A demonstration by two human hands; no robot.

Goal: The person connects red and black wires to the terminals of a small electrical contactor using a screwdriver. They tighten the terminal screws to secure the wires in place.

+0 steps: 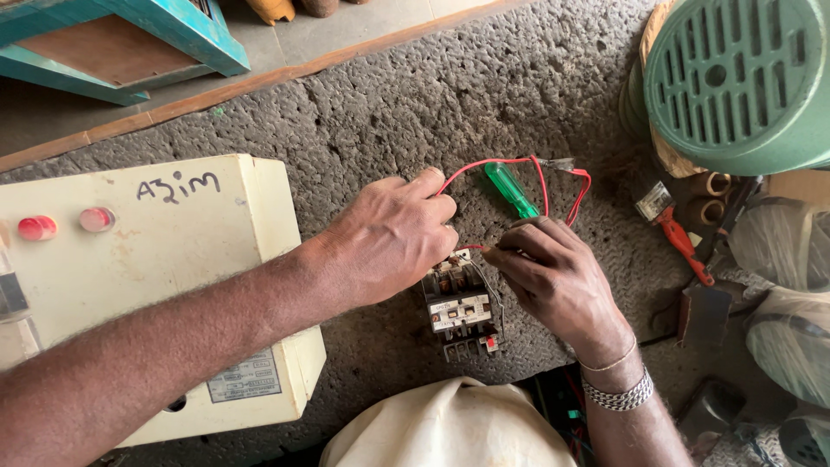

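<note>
1. Head view, centre of frame: left hand [389, 238] rests over the top of a small contactor block [462, 313] on the rough grey worktop [484, 95]. Its fingers are curled, and the fingertips pinch a thin red wire [493, 163] near the block's upper edge.
2. Right hand [553, 275], just right of the block, is closed around a green-handled screwdriver [510, 190]. The handle sticks up towards upper centre; the tip is hidden by the fingers, so I cannot tell which terminal it meets.
3. The red wire loops from the left fingertips up and across behind the screwdriver handle, then back down on the right. Its far end carries a small clip [560, 163].
4. Left of frame: cream control box [186, 259] with two red indicator lamps [67, 224]. Upper right: green ribbed motor cover [739, 78]. Right edge: red-handled tool [683, 242] lying on the worktop.
5. Risk, judged: the block stands loose, steadied only by the left hand; a push from the driver could tip it or slip off the screw into the fingers.
6. Risk, judged: the slack loop lies around the handle and could snag, tugging the wire out of the pinch.
</note>
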